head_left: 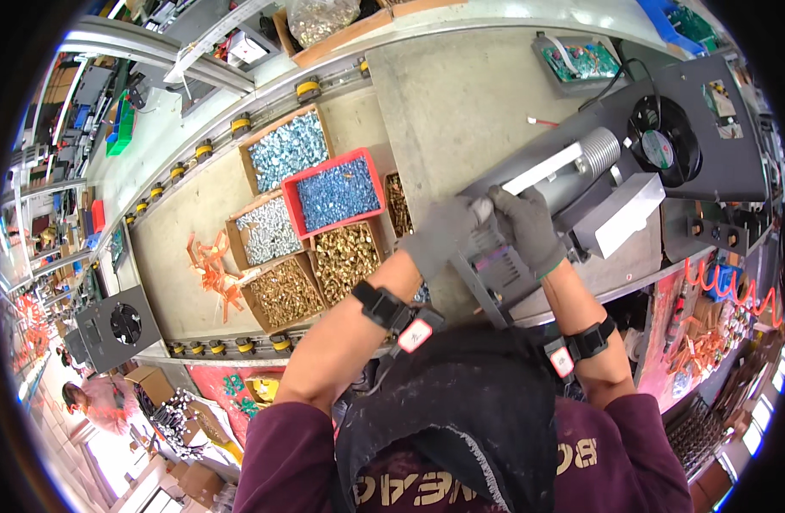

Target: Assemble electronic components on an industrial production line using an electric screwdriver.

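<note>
A long dark grey metal housing [615,107] lies across the right of the bench, with a black fan [662,147] in its far right part. A ribbed metal cylinder [599,152] and a white bar [542,168] sit along it, and a silver box [619,215] is beside them. My left hand [444,232], in a grey glove, is over the housing's left end; motion smears its fingers. My right hand [531,229], gloved too, is over the housing near the bar's lower end. Its fingers are bent together, and what they pinch is hidden.
Left of my hands stand a red tray [379,181] of blue screws and cardboard boxes of brass-coloured and silvery fasteners. Orange strips [211,267] lie farther left. A green circuit board [587,61] sits at the back right. Rollers edge the bench; another person [106,406] is at lower left.
</note>
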Motion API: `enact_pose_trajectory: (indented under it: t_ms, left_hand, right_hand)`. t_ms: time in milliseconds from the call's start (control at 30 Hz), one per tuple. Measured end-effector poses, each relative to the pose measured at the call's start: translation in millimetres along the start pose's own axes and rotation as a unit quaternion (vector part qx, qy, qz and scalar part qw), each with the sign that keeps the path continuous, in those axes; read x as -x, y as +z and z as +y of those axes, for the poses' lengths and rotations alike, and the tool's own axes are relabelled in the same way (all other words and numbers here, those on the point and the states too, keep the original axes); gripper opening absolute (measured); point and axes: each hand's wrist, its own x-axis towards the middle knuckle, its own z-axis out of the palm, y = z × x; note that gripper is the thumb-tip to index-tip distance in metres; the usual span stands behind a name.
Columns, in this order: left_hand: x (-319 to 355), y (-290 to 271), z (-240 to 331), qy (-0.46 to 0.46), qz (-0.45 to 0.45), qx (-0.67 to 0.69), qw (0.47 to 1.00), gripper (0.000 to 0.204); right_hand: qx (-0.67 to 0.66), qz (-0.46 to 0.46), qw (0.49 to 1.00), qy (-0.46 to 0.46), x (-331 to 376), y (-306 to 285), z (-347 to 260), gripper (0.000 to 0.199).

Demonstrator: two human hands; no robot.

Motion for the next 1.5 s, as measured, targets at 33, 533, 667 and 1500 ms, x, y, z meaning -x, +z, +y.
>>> enact_pose_trajectory:
  t_ms: [33,533,667,1500]
  left_hand:
    - [1,0,-1,0.021,0.005,0.005,1.0,0.047]
    - [24,-17,20,0.058,-0.049,0.149,0.986,0.049]
    - [23,-11,36,-0.022,-0.073,0.214,0.974,0.047]
    - [35,-1,11,0.071,0.081,0.103,0.989,0.044]
  right_hand:
    - [0.005,0.018,1.0,-0.001,0,0,1,0.017]
    - [0.163,0.037,0.985,-0.029,82,-69,4,0.033]
    - [0.157,0.129,0.979,-0.031,171,-235,25,0.025]
    - [-0.154,0.003,0.94,-0.305,185,-281,-103,0.06]
